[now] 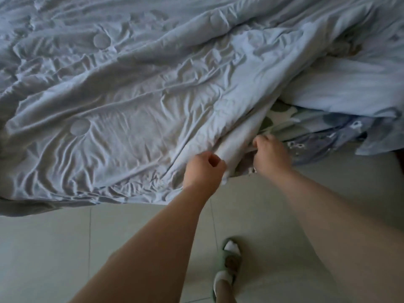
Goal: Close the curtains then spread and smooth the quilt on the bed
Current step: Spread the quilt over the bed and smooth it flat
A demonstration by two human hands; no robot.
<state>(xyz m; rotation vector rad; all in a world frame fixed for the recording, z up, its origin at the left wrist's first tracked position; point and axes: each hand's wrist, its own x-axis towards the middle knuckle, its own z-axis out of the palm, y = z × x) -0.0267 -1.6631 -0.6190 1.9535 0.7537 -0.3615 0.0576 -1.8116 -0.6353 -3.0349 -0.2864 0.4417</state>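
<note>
I work at the near edge of the bed, and I take the patterned sheet [306,125] as my reference. The pale blue quilt [131,95] lies wrinkled over the bed. It covers everything left of the sheet, and one thick fold of it runs down along the sheet's left border.

My left hand [204,169] is clenched on this fold, just left of the sheet. My right hand [272,157] is at the sheet's lower left corner with curled fingers. I judge it grasps the same folded edge, though its fingertips are hidden under the cloth. The curtains are not in view.

To do this step well, I think both hands should pull the fold together toward the right, across the sheet. The edge should stay low and tight, so the quilt opens flat and does not bunch. Pulling unevenly could twist it.
</note>
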